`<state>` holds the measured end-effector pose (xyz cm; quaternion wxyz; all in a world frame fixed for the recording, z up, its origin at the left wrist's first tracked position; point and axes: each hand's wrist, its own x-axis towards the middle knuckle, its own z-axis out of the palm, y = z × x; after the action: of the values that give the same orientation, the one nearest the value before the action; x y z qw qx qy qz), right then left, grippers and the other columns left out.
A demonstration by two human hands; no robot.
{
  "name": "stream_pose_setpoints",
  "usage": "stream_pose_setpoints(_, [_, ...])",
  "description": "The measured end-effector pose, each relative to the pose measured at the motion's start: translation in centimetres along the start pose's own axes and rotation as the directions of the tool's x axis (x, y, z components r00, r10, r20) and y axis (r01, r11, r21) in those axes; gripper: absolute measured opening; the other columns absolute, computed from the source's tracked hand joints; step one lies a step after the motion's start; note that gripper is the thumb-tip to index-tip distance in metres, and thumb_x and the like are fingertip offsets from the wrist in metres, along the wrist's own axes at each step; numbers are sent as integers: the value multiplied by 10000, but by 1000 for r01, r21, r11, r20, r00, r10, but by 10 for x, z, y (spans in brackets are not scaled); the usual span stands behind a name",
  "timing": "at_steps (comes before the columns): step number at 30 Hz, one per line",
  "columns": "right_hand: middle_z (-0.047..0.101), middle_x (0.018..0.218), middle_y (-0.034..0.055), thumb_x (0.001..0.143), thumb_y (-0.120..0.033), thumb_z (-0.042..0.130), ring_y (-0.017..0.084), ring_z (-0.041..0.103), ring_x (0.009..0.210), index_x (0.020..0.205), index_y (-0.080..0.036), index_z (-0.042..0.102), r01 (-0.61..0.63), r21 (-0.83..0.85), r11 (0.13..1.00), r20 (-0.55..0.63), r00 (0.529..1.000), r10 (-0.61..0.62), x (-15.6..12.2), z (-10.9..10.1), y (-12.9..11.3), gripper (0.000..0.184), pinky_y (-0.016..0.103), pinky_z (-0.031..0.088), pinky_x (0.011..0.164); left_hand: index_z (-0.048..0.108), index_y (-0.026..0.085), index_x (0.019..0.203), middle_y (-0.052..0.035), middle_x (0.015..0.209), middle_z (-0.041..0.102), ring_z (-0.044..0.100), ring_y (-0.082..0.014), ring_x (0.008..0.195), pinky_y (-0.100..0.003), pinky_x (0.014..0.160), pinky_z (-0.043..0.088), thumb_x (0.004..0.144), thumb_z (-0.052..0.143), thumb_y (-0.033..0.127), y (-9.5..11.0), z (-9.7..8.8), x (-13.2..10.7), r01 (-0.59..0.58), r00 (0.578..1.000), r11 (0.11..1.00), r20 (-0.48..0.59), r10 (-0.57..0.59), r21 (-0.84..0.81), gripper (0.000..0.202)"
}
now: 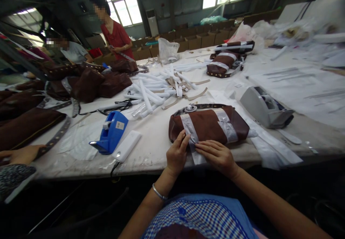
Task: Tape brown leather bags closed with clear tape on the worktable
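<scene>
A brown handbag [208, 124] lies on its side near the table's front edge. Two pale wrapping strips go around it, the left strip [189, 126] and the right strip [228, 126]. My left hand [176, 153] is closed, its thumb and fingers pinching the left strip at the bag's near side. From the other side my right hand [217, 156] holds the same strip, fingers together and tips close to the left fingers. The strip's loose end hangs below, between both hands. A studded strap [207, 106] runs along the bag's far side.
Left of the bag stand a blue tape dispenser [111, 133] and a white power strip [128, 145]; a grey tape dispenser [265, 108] is at right. White tubes [145, 92] pile up behind. Brown bags fill the left, where a co-worker's hand [21, 155] reaches in.
</scene>
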<state>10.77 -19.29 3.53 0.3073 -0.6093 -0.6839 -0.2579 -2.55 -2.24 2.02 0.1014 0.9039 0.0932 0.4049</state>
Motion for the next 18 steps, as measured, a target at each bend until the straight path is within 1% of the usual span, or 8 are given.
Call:
stream_pose_setpoints(3, [701,1248,76,971,-77,533,213,633,1194,1262,-179,644,22,3,1000,29,999,-22,-4,-2,-1,327,410,513,1026,543,237,1383,-45,1390,617,578,-199,1289,-326,1047,538,885,535,3,-1,0,1,-92,996,996,8,92,3,550])
stream_pose_setpoints(6, [731,1185,66,958,-130,591,203,671,1121,1212,-183,666,35,83,996,69,997,-41,-5,-13,-4,269,409,518,1027,569,232,1364,-30,1342,654,570,-200,1297,-345,1063,532,902,541,30,-3,0,-1,-99,994,995,49,99,-19,505])
stream_pose_setpoints(8, [745,1144,65,948,-203,638,201,691,1070,1189,-187,675,-12,141,990,67,998,3,-3,-21,-5,245,411,518,1031,572,226,1363,-33,1350,648,580,-192,1285,-343,1065,532,907,547,40,-4,1,-2,-89,994,996,59,91,-25,493])
stream_pose_setpoints(10, [743,1143,70,943,-236,654,206,689,1074,1192,-196,676,-91,144,985,30,996,88,2,-25,-5,254,409,509,1042,567,223,1368,-34,1359,641,579,-187,1285,-347,1081,519,910,552,47,-5,2,-3,-91,994,996,66,92,-27,492])
stream_pose_setpoints(11, [740,1151,68,941,-234,658,209,683,1089,1197,-205,675,-124,126,984,4,992,124,5,-24,-3,258,408,500,1053,564,220,1372,-34,1365,637,574,-186,1290,-350,1090,512,912,551,51,-5,2,-3,-91,993,995,72,93,-27,490])
stream_pose_setpoints(13, [730,1179,61,934,-226,670,215,665,1126,1212,-224,667,-149,72,986,-24,988,151,12,-17,1,278,416,469,1086,563,215,1373,-32,1370,633,572,-186,1292,-350,1098,504,921,548,64,-5,2,-2,-94,993,995,73,96,-20,477])
stream_pose_setpoints(16, [689,1261,69,943,-215,649,232,618,1191,1270,-219,626,-129,3,992,53,990,129,20,0,9,329,448,412,1132,568,212,1367,-29,1353,646,590,-179,1271,-337,1091,509,928,535,62,-3,1,0,-100,993,995,56,100,-3,466])
stream_pose_setpoints(18, [674,1277,73,954,-163,588,236,600,1197,1292,-209,602,-133,-26,991,123,983,135,22,9,12,341,452,398,1136,573,211,1361,-29,1338,656,606,-175,1251,-336,1083,515,922,517,38,-2,0,1,-103,994,995,41,103,1,475])
